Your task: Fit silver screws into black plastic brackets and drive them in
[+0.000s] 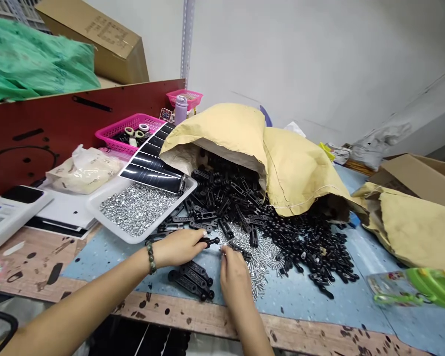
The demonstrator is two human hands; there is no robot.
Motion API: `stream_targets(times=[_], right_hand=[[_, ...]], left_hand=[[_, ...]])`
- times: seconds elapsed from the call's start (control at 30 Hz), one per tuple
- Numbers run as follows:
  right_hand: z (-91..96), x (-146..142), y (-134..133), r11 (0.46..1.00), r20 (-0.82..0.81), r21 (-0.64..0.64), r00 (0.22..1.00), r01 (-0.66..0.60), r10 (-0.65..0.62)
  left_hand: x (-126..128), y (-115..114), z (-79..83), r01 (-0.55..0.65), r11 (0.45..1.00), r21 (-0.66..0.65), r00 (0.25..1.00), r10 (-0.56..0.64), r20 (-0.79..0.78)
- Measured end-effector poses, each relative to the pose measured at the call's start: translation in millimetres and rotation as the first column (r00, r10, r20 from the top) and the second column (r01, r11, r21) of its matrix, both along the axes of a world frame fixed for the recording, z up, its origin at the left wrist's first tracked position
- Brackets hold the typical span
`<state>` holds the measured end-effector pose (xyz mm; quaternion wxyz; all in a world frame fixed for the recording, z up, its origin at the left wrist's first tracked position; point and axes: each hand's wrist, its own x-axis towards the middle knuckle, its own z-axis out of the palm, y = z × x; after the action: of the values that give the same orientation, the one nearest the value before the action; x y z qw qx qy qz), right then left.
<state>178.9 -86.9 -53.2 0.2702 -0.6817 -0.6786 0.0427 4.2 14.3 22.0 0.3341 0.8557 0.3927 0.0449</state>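
Observation:
My left hand (183, 246), with a beaded bracelet at the wrist, is closed on a black plastic link arm (212, 241) whose round ball end sticks out to the right. My right hand (235, 278) is just right of it, fingertips pinched at the edge of a heap of silver screws (262, 267). What it pinches, if anything, is too small to make out. Several black assembled arms (193, 279) lie side by side on the blue mat below my left hand. Behind both hands spreads a pile of loose black arms (222, 202).
A white tray of small silver nuts (133, 210) stands left, a printed black sheet (152, 165) across its rim. Two yellow paper sacks (218, 128) spill black parts. Small black ball-ended pieces (311, 242) lie right, near a green-lidded bottle (419, 288). A pink basket (107, 141) sits behind.

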Motion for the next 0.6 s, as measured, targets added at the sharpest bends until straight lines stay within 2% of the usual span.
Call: stream_targets(times=[0.1, 0.27, 0.47, 0.6], right_hand=[[-2.7, -4.9, 4.3, 0.999, -0.013, 0.009, 0.999, -0.032, 0.032], [-0.9, -3.5, 3.0, 0.993, -0.085, 0.108, 0.995, -0.036, 0.045], [3.4, -8.7, 7.2, 0.999, 0.015, -0.003, 0.999, -0.044, 0.044], [4.7, -7.5, 5.3, 1.0, -0.006, 0.024, 1.0, 0.0, 0.0]], left_hand=[[6.6, 2.3, -3.8, -0.042, 0.999, 0.017, 0.999, 0.042, 0.018], [8.5, 5.5, -9.8, -0.074, 0.996, 0.045, 0.994, 0.07, 0.088], [6.3, 7.8, -13.9, -0.098, 0.993, 0.064, 0.984, 0.086, 0.159], [5.4, 7.1, -15.2, -0.075, 0.995, 0.061, 0.982, 0.063, 0.177]])
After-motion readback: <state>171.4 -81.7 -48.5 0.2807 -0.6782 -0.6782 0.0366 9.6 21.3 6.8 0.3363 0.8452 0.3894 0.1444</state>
